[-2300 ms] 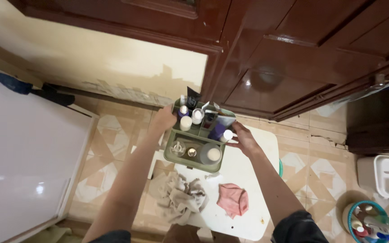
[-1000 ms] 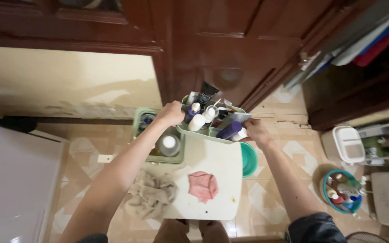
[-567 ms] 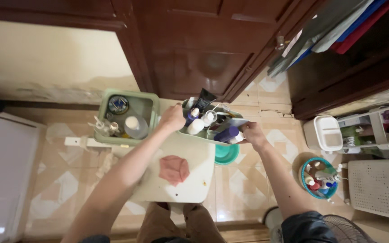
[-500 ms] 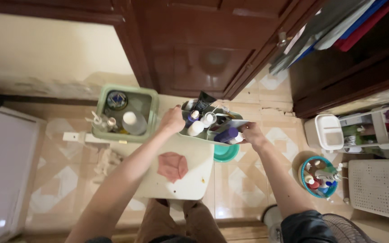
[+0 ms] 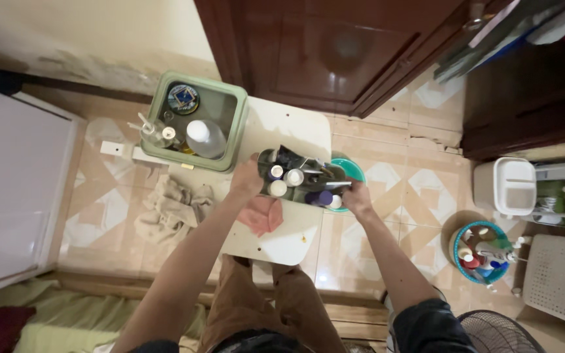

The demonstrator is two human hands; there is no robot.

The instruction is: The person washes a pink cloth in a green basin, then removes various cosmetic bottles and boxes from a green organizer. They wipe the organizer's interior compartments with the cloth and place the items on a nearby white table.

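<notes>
Above the counter (image 5: 292, 245) | we hold a tray (image 5: 299, 183) of bottles, left hand (image 5: 248, 178) and right hand (image 5: 356, 196) each gripping an end | likely top-heavy, bottles loose and apt to topple; grip the rims, keep level | green bin (image 5: 233, 108) sits just beside.

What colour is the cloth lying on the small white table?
Pink cloth, seen in the head view.

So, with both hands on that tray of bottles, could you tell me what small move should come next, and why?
Probably lower the tray of bottles straight down onto the white table. The left hand and right hand grip its two ends, and its right end overhangs the table edge above a teal bowl, so shifting slightly left first seems wise.
</notes>
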